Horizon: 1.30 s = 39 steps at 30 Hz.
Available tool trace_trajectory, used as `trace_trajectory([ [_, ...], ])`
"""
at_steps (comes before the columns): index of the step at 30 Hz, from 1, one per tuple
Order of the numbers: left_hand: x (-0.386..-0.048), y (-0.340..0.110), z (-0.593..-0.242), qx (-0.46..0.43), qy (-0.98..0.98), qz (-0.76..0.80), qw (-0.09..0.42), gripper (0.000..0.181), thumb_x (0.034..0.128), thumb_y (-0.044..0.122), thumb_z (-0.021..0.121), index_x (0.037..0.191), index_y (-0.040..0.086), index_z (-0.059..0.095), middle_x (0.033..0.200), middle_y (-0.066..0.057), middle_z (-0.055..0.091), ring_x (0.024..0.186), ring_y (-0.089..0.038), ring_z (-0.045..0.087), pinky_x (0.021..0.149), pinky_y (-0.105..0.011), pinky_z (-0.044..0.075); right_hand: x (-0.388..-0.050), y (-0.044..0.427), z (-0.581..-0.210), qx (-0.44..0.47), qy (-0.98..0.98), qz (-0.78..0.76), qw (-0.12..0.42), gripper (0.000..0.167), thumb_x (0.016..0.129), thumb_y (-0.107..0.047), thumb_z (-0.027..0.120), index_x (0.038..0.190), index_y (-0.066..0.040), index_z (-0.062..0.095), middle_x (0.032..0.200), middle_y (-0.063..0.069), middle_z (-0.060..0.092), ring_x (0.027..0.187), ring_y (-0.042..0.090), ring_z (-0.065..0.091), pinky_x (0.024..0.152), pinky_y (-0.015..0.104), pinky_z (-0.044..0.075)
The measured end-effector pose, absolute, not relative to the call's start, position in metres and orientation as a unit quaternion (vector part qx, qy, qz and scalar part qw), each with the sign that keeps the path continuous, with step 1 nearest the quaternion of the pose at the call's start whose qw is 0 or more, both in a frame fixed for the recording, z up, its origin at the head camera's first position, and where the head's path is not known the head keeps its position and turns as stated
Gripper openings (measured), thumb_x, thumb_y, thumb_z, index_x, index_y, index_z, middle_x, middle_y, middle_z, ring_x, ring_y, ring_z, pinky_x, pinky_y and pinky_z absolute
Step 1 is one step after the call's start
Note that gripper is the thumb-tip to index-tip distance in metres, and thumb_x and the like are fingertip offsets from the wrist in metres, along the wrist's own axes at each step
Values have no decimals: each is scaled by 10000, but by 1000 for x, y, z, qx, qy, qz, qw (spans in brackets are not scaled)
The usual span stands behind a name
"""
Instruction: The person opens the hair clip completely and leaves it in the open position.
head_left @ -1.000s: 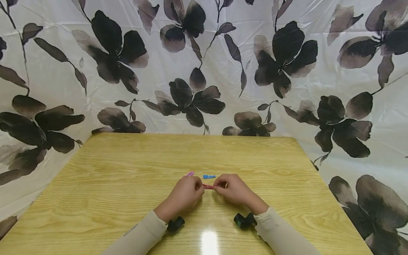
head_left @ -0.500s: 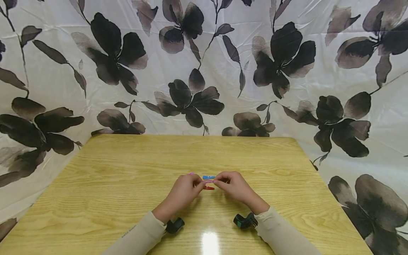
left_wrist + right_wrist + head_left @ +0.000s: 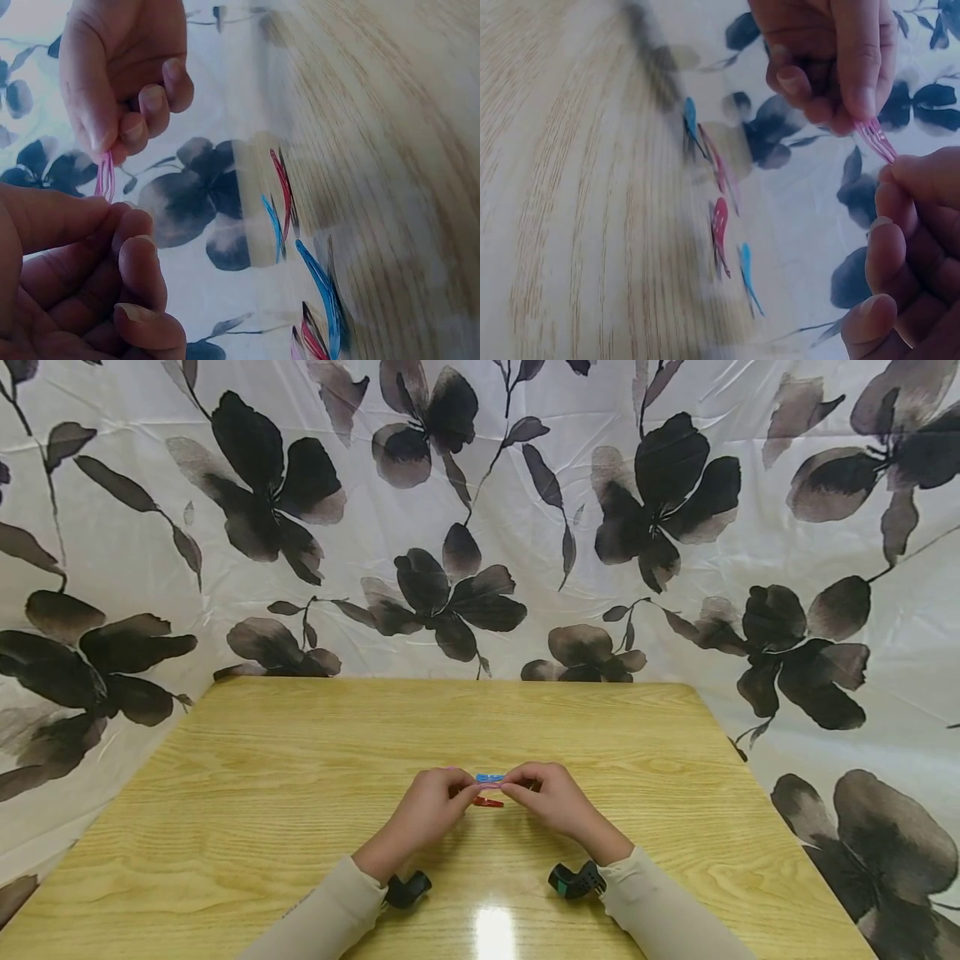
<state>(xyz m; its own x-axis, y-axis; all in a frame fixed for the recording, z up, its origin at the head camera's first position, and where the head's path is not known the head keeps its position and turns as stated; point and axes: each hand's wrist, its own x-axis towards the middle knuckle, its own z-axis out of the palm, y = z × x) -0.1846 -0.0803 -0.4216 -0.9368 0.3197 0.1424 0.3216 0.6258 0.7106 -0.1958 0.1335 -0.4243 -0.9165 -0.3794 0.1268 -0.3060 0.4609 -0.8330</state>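
Note:
A pink snap hair clip point(image 3: 490, 786) spans the gap between both hands, raised above the table. My left hand point(image 3: 431, 803) pinches one end of it between thumb and forefinger. The other end is pinched by my right hand point(image 3: 553, 799), its remaining fingers loosely curled in the left wrist view. Just beyond the held clip lies a blue snap clip point(image 3: 491, 777). A red snap clip point(image 3: 489, 802) rests on the near side. From the left wrist, another blue clip point(image 3: 322, 292) shows on the table, near a red clip point(image 3: 313, 339) partly hidden behind it.
The wooden table point(image 3: 300, 735) reaches back to a floral cloth point(image 3: 450, 485) hung behind and along the sides. Past my left hand peeks a bit of another pink clip point(image 3: 451, 768), mostly covered. A black wrist camera point(image 3: 576, 881) sits at the right cuff.
A second ago a red clip showed between the fingertips. Now the pink clip is held there, and the red one lies on the table. Over the last half second the hands barely moved.

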Motion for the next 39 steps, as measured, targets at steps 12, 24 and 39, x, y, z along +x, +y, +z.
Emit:
trace_trajectory([
  [12,-189,-86,-426,-175,-846,-501,-58,257,972,266,589,1072,70,721,922,-115,699,676,-153,572,577,-265,489,-185,133,-404,-221,834,-502,56,141,971,-119,574,988,-55,699,863,156,623,684,205,530,594,228,430],
  [24,-192,-89,-429,-192,-803,-554,-107,298,996,282,543,1057,46,714,957,-175,679,799,-241,586,685,-361,494,-195,139,-416,-233,808,-533,95,180,989,-130,547,1022,-12,678,893,146,599,705,134,526,623,262,448],
  [39,-192,-90,-430,-199,-762,-605,-119,309,986,174,557,1049,-98,687,971,-254,633,730,-122,540,669,-320,470,-205,145,-434,-275,769,-566,110,261,993,-144,541,1039,97,629,869,271,571,645,214,487,580,335,447],
])
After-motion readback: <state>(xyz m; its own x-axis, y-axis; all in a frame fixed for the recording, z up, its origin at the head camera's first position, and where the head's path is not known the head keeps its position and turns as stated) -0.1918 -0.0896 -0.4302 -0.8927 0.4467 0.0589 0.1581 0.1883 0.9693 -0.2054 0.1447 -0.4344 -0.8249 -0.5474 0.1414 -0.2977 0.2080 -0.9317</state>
